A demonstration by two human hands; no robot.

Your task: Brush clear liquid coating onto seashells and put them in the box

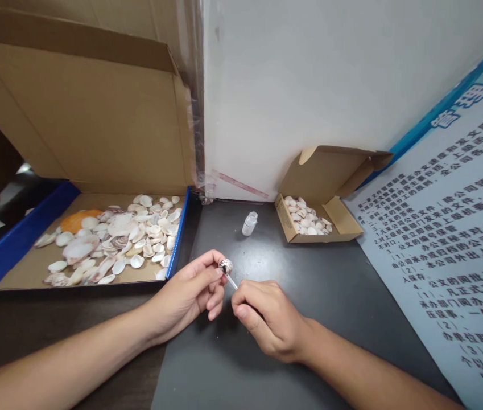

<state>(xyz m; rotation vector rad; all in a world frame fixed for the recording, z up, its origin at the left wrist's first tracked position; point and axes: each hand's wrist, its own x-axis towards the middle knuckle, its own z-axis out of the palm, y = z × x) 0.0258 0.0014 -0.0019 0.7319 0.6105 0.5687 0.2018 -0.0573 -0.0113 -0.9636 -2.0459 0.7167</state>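
My left hand (198, 285) pinches a small speckled seashell (226, 265) between thumb and fingertips, over the dark grey tabletop. From the closed fingers of my right hand (269, 319) a thin, pale, clear-looking stick (232, 281) points up and left, and its far end meets the underside of the shell. The stick's other end is hidden inside my right fist, so its kind does not show. Beyond both hands a small clear bottle (250, 224) stands on the table, slightly tilted in the view.
To the left, a large blue-edged cardboard box (23, 273) lies open with many shells (117, 239) inside. A smaller open cardboard box (326, 236) with shells (305, 216) is at the back right. A white wall panel (309, 74) rises behind, and a printed board (446, 228) leans at the right.
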